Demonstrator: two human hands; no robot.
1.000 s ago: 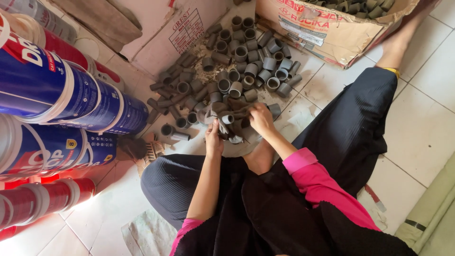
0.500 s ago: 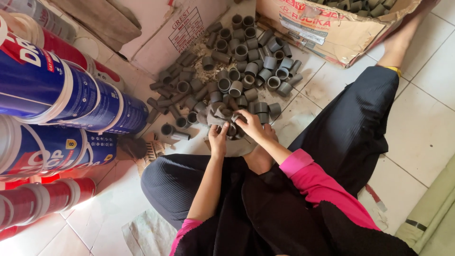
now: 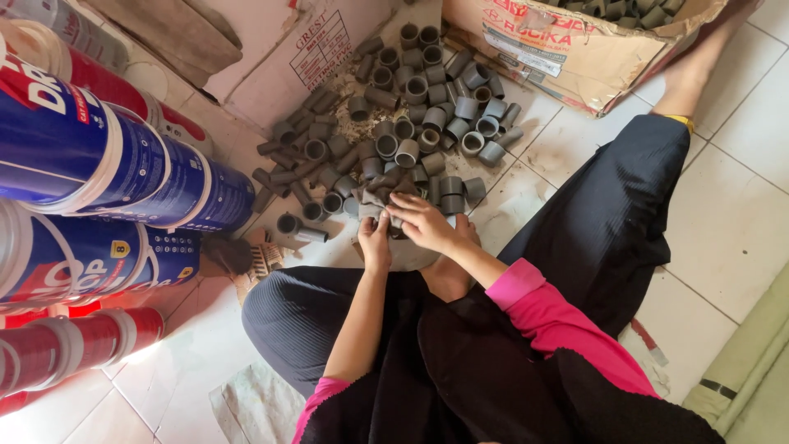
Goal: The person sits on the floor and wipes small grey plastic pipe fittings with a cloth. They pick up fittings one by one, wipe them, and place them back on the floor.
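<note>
Left hand & right hand both closed on a grey cloth, fingers curled; whatever's inside is hidden. Just beyond fingertips: heap of grey pipe fittings. Further off, cardboard box.

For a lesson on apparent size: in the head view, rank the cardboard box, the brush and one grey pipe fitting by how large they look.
1. Cardboard box, though cut off by the frame.
2. Brush.
3. One grey pipe fitting, slightly smaller than the brush; it lies farther from the camera, so this is unsure.
</note>
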